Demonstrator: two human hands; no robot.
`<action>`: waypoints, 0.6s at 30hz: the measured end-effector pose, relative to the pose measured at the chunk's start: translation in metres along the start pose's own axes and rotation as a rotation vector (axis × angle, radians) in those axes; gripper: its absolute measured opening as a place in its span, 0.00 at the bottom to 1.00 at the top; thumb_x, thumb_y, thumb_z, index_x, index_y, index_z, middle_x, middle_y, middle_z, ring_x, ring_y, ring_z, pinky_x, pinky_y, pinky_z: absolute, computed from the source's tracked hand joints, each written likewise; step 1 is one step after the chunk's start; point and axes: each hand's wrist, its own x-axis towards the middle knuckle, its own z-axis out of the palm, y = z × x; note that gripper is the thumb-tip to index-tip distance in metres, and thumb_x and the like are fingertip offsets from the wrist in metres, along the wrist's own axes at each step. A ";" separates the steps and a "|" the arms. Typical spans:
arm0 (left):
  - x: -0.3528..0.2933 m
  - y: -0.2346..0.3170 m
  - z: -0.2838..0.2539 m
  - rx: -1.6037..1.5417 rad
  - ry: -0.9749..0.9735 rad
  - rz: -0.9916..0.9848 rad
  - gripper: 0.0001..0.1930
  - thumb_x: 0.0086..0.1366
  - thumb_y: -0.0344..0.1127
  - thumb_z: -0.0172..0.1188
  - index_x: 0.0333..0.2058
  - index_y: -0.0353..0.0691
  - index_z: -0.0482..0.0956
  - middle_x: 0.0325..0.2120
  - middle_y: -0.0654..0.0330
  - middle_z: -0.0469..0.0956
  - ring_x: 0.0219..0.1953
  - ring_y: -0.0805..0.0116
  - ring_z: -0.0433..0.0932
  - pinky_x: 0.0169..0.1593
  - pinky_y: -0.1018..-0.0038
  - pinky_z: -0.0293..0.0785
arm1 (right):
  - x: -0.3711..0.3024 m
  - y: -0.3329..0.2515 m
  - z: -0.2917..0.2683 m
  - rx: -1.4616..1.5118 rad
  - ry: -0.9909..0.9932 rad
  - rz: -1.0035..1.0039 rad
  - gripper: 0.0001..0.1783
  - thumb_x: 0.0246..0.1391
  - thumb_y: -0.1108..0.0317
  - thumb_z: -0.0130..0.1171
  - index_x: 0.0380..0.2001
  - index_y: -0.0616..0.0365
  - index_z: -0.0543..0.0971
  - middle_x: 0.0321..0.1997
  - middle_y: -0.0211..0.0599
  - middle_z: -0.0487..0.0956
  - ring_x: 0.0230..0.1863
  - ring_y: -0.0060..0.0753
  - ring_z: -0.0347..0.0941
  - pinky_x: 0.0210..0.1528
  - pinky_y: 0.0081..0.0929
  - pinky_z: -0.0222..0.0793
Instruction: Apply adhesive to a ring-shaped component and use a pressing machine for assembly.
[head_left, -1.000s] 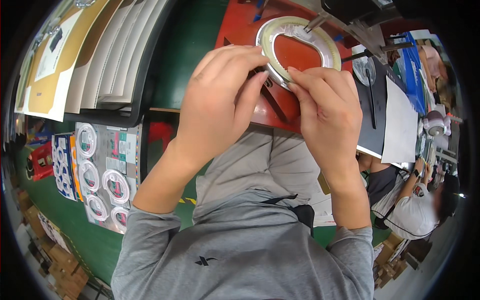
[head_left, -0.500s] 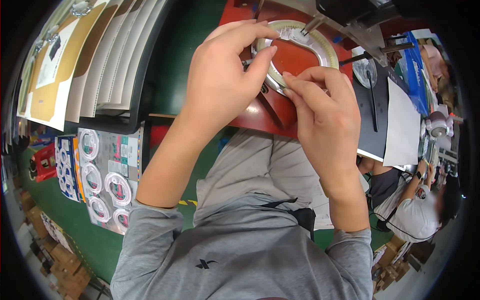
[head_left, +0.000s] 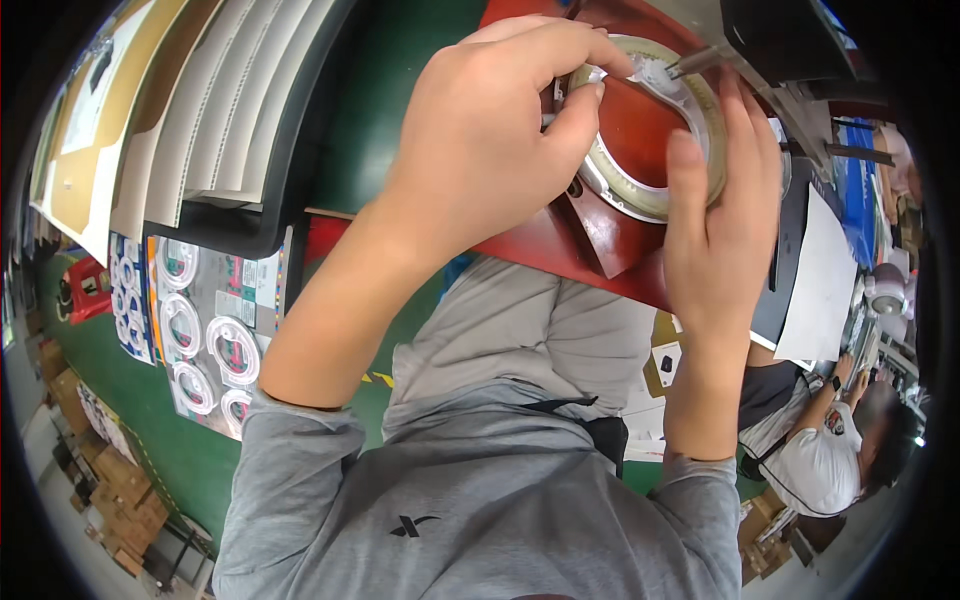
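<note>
A pale, cream-and-white ring-shaped part [head_left: 622, 192] with clear plastic at its top lies on a red work surface [head_left: 522, 248]. My left hand [head_left: 485, 140] is at its left rim, thumb and forefinger closed on the edge; its other fingers are hidden. Along the ring's right side rests my right hand [head_left: 728, 225], fingers stretched out and thumb apart, with nothing gripped. A metal rod [head_left: 702, 60] of a fixture reaches down over the ring's upper right. Under the ring, a dark red bracket-like piece [head_left: 598, 228] shows.
On my left, a black tray [head_left: 272, 215] holds upright card dividers [head_left: 215, 130]. Below it hangs a sheet with several white ring packs [head_left: 232, 350]. A white paper [head_left: 815, 285] lies at right, near a seated co-worker [head_left: 820, 455]. The floor [head_left: 200, 480] is green.
My right hand has let go of the ring's lower edge, moved to its right side and stretched its fingers out. The left hand stays at the left rim. My view has shifted slightly.
</note>
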 end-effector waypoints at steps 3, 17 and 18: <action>0.003 -0.009 -0.001 0.025 -0.052 -0.028 0.08 0.60 0.27 0.63 0.38 0.39 0.86 0.33 0.54 0.85 0.27 0.56 0.82 0.33 0.65 0.80 | 0.005 -0.003 0.009 -0.039 -0.210 0.119 0.30 0.74 0.53 0.50 0.64 0.72 0.70 0.70 0.60 0.70 0.73 0.58 0.63 0.73 0.43 0.58; 0.011 0.017 -0.023 0.050 -0.224 -0.147 0.07 0.63 0.27 0.61 0.39 0.32 0.82 0.30 0.45 0.83 0.33 0.47 0.84 0.38 0.65 0.80 | 0.022 -0.027 -0.007 -0.104 -0.375 0.228 0.31 0.73 0.56 0.49 0.64 0.77 0.68 0.68 0.69 0.69 0.73 0.62 0.63 0.75 0.41 0.57; 0.016 0.020 -0.020 0.042 -0.279 -0.228 0.07 0.63 0.26 0.61 0.39 0.31 0.82 0.29 0.45 0.83 0.33 0.47 0.84 0.38 0.64 0.80 | 0.019 -0.016 -0.005 -0.128 -0.348 0.216 0.31 0.73 0.56 0.50 0.64 0.76 0.69 0.68 0.67 0.70 0.72 0.61 0.64 0.74 0.40 0.58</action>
